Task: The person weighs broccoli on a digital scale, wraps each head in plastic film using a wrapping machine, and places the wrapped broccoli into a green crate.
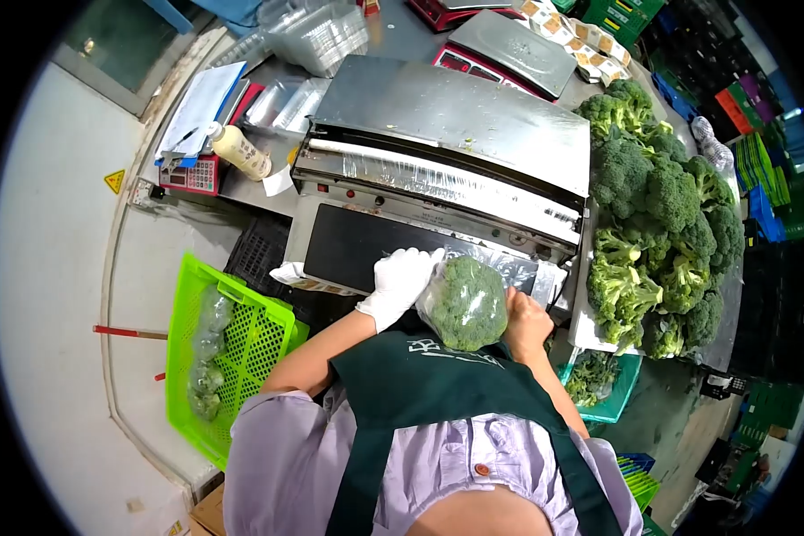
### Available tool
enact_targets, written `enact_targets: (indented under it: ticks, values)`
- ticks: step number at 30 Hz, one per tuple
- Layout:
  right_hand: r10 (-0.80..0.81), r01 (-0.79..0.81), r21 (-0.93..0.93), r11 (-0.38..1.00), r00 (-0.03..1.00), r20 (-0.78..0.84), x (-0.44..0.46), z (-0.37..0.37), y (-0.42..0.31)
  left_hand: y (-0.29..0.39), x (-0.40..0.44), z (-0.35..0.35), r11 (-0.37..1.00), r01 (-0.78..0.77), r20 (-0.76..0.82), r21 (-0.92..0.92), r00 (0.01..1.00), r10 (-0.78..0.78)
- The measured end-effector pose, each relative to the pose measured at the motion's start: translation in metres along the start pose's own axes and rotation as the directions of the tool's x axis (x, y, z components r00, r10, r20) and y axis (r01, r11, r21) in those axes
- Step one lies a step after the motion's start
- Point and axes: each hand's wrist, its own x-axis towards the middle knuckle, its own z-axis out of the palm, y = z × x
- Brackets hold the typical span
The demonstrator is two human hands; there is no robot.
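Note:
A head of broccoli (470, 304) covered in clear plastic film sits between my hands, close to my apron at the front edge of the film-wrapping machine (500, 116). My left hand (402, 282), in a white glove, is at its left side with the fingers closed on the film. At the right side is my bare right hand (528, 322), its fingers curled in against the film; the fingertips are partly hidden. Beyond the broccoli lies the machine's dark plate (366, 246), with crumpled film on its right part. A roll of film (438, 183) lies across the machine.
Unwrapped broccoli (652, 196) is heaped at the right. A green basket (241, 393) at lower left holds wrapped pieces. Scales (509, 54), clear plastic trays (317, 36), a bottle (239, 152), a calculator (190, 176) and a clipboard (196, 112) surround the machine. A teal crate (612, 402) stands lower right.

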Motion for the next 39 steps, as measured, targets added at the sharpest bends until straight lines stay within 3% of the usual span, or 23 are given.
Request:
enact_targets:
  ticks: [1,3,4,5,6,7,8,11,12,13,16,19,20,22,24,25,28,29,30,32,35,38,39]
  values:
    - [-0.055,0.054,0.028,0.998,0.997,0.046,-0.002,0.003,0.001,-0.001,0.000,0.006,1.000,-0.003,-0.008,-0.004,1.000,0.003]
    - [-0.039,0.034,0.140,0.990,0.999,0.034,0.002,0.004,-0.004,-0.006,0.000,0.012,0.929,-0.038,0.000,-0.368,0.999,0.041]
    - [-0.045,0.042,0.182,0.982,0.999,0.009,0.008,0.002,-0.006,-0.007,0.003,0.011,0.929,-0.040,-0.014,-0.367,0.999,0.037]
    - [-0.051,0.050,0.181,0.982,0.999,0.000,0.015,-0.001,-0.011,-0.010,0.005,0.009,0.665,0.127,0.153,-0.736,0.988,-0.019]
    - [-0.039,0.067,0.300,0.952,0.994,-0.099,0.022,-0.006,-0.018,-0.011,0.006,0.003,0.255,0.314,0.327,-0.915,0.945,0.010]
    - [-0.015,0.094,0.415,0.905,0.982,-0.188,0.031,-0.017,-0.026,-0.002,0.008,-0.014,-0.272,0.507,0.508,-0.818,0.858,0.073]
    - [-0.039,0.157,0.450,0.879,0.965,-0.261,0.045,-0.032,-0.032,-0.002,0.013,-0.032,-0.300,0.624,0.589,-0.722,0.781,0.205]
    - [-0.469,0.606,0.398,0.688,0.791,-0.394,0.089,-0.096,-0.047,-0.013,0.012,-0.063,-0.167,0.669,0.472,-0.724,0.658,0.587]
    - [-0.559,0.669,0.423,0.611,0.743,-0.368,0.099,-0.116,-0.052,-0.010,0.009,-0.060,-0.287,0.790,0.542,-0.542,0.590,0.599]
    - [-0.615,0.732,0.354,0.582,0.681,-0.399,0.110,-0.132,-0.055,-0.008,0.009,-0.065,-0.241,0.755,0.497,-0.610,0.601,0.626]
    - [-0.590,0.568,0.724,0.392,0.759,-0.276,0.146,-0.172,-0.048,-0.010,0.008,-0.081,-0.208,0.787,0.500,-0.581,0.547,0.672]
    - [-0.599,0.489,0.757,0.432,0.784,-0.165,0.173,-0.185,-0.059,-0.004,0.019,-0.115,-0.188,0.508,0.299,-0.840,0.724,0.622]
    - [-0.578,0.516,0.763,0.388,0.781,-0.234,0.184,-0.177,-0.067,-0.002,0.025,-0.128,-0.101,0.536,0.377,-0.838,0.703,0.603]
    - [-0.608,0.414,0.845,0.338,0.782,-0.140,0.201,-0.162,-0.094,0.000,0.027,-0.136,-0.012,0.558,0.451,-0.830,0.684,0.574]
    - [-0.706,0.401,0.903,0.152,0.683,-0.185,0.203,-0.132,-0.135,-0.005,0.007,-0.129,-0.517,0.821,0.702,-0.241,0.515,0.492]
    - [-0.723,0.391,0.918,0.066,0.653,-0.226,0.197,-0.122,-0.155,-0.010,-0.008,-0.119,-0.730,0.681,0.843,0.052,0.362,0.398]
    - [-0.828,0.378,0.925,-0.045,0.504,-0.246,0.160,-0.089,-0.201,-0.023,-0.025,-0.095,-0.758,0.644,0.843,-0.103,0.461,0.277]
    - [-0.917,0.250,0.964,0.096,0.400,-0.013,0.145,-0.089,-0.208,-0.024,-0.032,-0.088,-0.767,0.628,0.837,-0.134,0.486,0.252]
    - [-0.948,0.283,0.957,0.066,0.317,-0.029,0.120,-0.075,-0.216,-0.023,-0.038,-0.082,-0.772,0.616,0.834,-0.156,0.501,0.231]
    - [-0.972,0.128,0.988,-0.088,0.207,-0.113,0.099,-0.072,-0.209,-0.018,-0.048,-0.076,-0.793,0.585,0.831,-0.173,0.519,0.201]
    - [-0.974,0.021,0.999,0.024,0.227,0.018,0.094,-0.072,-0.193,-0.010,-0.064,-0.063,-0.835,0.528,0.843,-0.154,0.511,0.168]
    - [-0.981,-0.154,0.981,0.117,0.133,0.138,0.093,-0.065,-0.181,-0.006,-0.074,-0.050,-0.873,0.471,0.864,-0.123,0.484,0.139]
    - [-0.964,-0.187,0.954,0.235,0.085,0.254,0.093,-0.064,-0.176,-0.006,-0.078,-0.047,-0.884,0.454,0.872,-0.114,0.472,0.130]
